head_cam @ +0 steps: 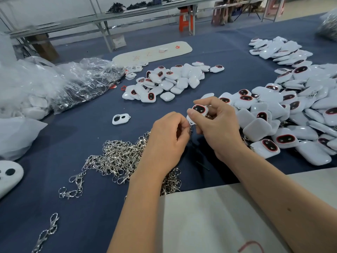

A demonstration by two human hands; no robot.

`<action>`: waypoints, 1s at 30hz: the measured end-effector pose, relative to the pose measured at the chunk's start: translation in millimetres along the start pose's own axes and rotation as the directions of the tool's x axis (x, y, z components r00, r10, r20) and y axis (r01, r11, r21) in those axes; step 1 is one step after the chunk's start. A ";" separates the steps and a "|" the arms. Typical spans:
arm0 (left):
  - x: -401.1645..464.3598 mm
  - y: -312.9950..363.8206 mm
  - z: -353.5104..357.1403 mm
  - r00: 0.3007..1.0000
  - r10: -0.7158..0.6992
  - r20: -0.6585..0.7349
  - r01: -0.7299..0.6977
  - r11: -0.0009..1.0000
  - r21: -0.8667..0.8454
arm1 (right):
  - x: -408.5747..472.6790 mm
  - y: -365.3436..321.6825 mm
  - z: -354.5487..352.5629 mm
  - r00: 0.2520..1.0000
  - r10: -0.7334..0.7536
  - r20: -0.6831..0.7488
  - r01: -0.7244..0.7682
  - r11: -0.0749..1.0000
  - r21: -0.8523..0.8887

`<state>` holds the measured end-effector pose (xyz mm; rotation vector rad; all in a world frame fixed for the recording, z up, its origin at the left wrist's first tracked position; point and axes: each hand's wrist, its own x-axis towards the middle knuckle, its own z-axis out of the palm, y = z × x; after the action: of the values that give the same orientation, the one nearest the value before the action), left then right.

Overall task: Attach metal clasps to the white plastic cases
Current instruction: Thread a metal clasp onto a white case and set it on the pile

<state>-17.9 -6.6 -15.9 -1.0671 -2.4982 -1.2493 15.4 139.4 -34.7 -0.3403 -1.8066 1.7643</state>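
Right hand [218, 125] pinches a white case [197, 112], dark red-rimmed window up, mid-frame above the blue table [82, 198]. Left hand [168, 141], at its 8 o'clock, fingers curled, pinches a metal clasp [191, 129] at the case's bottom loop. Clasp pile [118, 159] at 7 o'clock of hands; case heaps at 12 [169, 81] & 3 [291, 114].

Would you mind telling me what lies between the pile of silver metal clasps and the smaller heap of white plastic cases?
In the head view, one white plastic frame with cut-out holes lies on bare blue tablecloth.
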 end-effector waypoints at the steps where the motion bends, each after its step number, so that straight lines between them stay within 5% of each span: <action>1: 0.0 0.5 0.2 1.000 -0.004 0.001 0.004 1.000 -0.003 | 0.2 0.5 -0.4 1.000 0.001 0.000 -0.001 1.000 0.000; 18: 0.1 -0.2 3.8 0.996 -0.068 -0.052 0.070 0.996 0.054 | -7.6 -3.1 4.5 0.994 -0.098 -0.038 0.091 0.983 -0.161; 23: 2.0 -2.4 3.9 0.990 -0.010 -0.139 0.015 0.999 0.033 | -7.6 -7.0 5.1 0.999 0.022 -0.031 -0.019 0.995 0.100; 30: 5.1 -2.7 0.7 0.978 0.047 -0.205 -0.071 0.992 -0.107 | -4.9 -11.5 2.8 0.974 0.202 0.102 -0.226 0.860 0.458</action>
<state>-23.3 -4.5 -16.0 -0.9759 -2.2530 -1.4206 20.2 133.3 -24.6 -0.3070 -1.3469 2.3128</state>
